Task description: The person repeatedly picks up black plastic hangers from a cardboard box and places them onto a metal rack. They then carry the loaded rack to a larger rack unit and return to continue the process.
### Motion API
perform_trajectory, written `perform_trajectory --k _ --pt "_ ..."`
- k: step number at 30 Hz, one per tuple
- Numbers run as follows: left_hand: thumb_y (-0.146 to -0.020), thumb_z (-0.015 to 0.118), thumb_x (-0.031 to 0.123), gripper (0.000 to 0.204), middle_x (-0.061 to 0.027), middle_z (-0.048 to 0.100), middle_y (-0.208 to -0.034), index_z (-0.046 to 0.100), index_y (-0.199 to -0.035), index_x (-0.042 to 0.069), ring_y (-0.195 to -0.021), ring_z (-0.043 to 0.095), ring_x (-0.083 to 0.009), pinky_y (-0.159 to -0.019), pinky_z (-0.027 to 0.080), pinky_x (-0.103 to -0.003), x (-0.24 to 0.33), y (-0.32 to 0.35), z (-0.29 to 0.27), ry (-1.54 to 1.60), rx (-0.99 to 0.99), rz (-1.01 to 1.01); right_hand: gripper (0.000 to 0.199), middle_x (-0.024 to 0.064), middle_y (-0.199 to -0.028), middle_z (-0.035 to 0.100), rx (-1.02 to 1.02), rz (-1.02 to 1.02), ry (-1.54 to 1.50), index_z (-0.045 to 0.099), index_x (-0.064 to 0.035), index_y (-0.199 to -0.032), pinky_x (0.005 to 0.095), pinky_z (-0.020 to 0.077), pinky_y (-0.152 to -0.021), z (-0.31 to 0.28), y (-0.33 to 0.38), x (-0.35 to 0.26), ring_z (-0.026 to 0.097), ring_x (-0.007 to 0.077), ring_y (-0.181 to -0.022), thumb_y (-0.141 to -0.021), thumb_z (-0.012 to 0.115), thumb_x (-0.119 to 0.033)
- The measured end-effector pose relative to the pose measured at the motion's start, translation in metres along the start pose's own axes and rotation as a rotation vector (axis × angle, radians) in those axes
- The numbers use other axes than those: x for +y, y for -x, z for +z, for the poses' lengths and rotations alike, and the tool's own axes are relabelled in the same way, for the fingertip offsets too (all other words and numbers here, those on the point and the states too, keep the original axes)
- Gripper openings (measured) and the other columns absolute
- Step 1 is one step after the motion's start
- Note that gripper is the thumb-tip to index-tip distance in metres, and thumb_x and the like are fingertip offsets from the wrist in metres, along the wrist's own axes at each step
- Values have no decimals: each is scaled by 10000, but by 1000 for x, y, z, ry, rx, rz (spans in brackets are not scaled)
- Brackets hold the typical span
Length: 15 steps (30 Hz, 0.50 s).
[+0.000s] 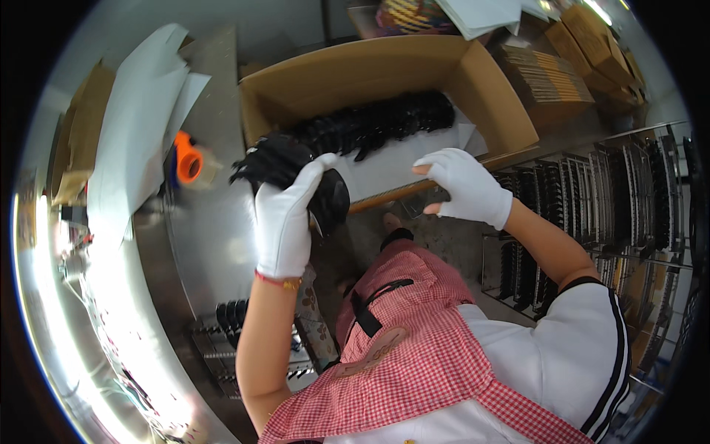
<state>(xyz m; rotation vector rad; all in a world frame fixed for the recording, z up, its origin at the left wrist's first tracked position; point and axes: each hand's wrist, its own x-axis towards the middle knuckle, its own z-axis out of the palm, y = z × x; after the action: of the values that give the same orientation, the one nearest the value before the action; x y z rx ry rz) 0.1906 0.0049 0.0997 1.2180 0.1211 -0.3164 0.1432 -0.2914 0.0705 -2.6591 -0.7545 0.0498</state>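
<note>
Two gloved hands: left hand [285,214] grips black parts [285,164], right hand [464,185] clasps box [384,70] edge; unloading under way, we judge.

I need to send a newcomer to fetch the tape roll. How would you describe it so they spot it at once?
Start at the big open cardboard box on the metal table. Look just past the box's left end, beside the stack of white sheets. The tape roll lies there, the only bright orange thing among white, brown and black.
</note>
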Motion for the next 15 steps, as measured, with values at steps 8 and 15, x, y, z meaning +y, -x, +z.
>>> perform_trajectory --k 8,15 --pt "-797 856 240 634 -66 672 -877 563 -1222 -129 -769 644 -118 -682 502 -241 -164 -181 149 -449 -213 -499 154 73 -857 664 36 139 39 667 -106 -889 408 490 -836 -3 83 131 631 275 -871 -767 690 -198" --pt "-827 821 281 312 -51 681 -794 730 -885 -12 -671 602 -143 -614 478 -321 -355 -238 231 -442 -187 -582 90 23 -890 672 165 175 -101 658 -128 -869 370 508 -855 20 88 148 656 211 -875 -821 599 -176"
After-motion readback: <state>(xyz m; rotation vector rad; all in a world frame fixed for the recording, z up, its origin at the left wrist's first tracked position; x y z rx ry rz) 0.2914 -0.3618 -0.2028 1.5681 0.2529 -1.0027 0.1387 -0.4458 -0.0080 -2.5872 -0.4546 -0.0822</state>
